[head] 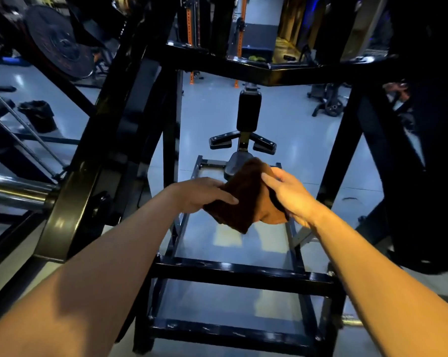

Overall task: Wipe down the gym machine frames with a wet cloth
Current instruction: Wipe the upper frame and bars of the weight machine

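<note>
i hold the brown cloth point(246, 199) out in front of me in mid air, between both hands, over the open middle of the black machine frame point(243, 276). the cloth touches no metal: the nearest bar i could wipe is the low crossbar close to me and below my forearms, running left to right across my view, and a second one sits lower and nearer still. the heavy slanted upright point(107, 140) stands to my left, closer to my left arm than to my right; the high crossbeam point(269, 70) runs across well above and beyond the cloth.

my left hand point(202, 194) lies on the cloth's left edge, fingers laid fairly straight over the top and the thumb hidden beneath, so i judge it a pinch but cannot see it fully. my right hand point(289, 191) grips the right side, fingers curled over the bunched fabric, which sags below it. the cloth looks half folded, its lower corner hanging down towards the floor point(212, 119). i'd guess i am refolding it before pressing it onto a bar; the left upright is the shorter reach.
</note>
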{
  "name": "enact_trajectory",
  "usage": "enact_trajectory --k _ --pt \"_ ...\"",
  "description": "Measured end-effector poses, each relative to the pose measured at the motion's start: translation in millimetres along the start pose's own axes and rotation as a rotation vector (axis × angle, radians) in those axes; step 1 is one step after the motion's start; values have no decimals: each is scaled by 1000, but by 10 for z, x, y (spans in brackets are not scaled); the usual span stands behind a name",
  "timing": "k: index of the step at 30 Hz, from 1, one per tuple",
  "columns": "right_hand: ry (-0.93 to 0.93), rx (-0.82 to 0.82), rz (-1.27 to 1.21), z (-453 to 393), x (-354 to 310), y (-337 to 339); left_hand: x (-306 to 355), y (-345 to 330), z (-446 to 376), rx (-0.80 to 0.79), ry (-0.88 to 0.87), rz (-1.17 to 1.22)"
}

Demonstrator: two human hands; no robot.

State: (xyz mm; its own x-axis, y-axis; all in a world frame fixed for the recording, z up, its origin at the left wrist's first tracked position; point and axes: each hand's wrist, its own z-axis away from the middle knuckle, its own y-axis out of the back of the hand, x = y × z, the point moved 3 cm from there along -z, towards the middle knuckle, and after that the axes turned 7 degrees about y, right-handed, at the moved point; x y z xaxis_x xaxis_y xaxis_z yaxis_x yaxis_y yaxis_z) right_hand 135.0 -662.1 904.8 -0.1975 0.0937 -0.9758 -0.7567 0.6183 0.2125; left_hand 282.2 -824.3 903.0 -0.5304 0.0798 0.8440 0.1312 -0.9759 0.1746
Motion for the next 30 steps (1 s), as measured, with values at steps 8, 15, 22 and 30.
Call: enact_trajectory --k 8,15,22,30 --pt "-13 304 -414 330 -42 451 204 -379 -282 0 -138 624" --pt "-39 398 -75 581 138 811 293 -846 -411 106 -218 350" --pt "-54 527 77 664 434 863 227 -887 -573 365 -52 492" --pt "-144 312 -56 638 412 899 259 -844 -681 300 -231 131"
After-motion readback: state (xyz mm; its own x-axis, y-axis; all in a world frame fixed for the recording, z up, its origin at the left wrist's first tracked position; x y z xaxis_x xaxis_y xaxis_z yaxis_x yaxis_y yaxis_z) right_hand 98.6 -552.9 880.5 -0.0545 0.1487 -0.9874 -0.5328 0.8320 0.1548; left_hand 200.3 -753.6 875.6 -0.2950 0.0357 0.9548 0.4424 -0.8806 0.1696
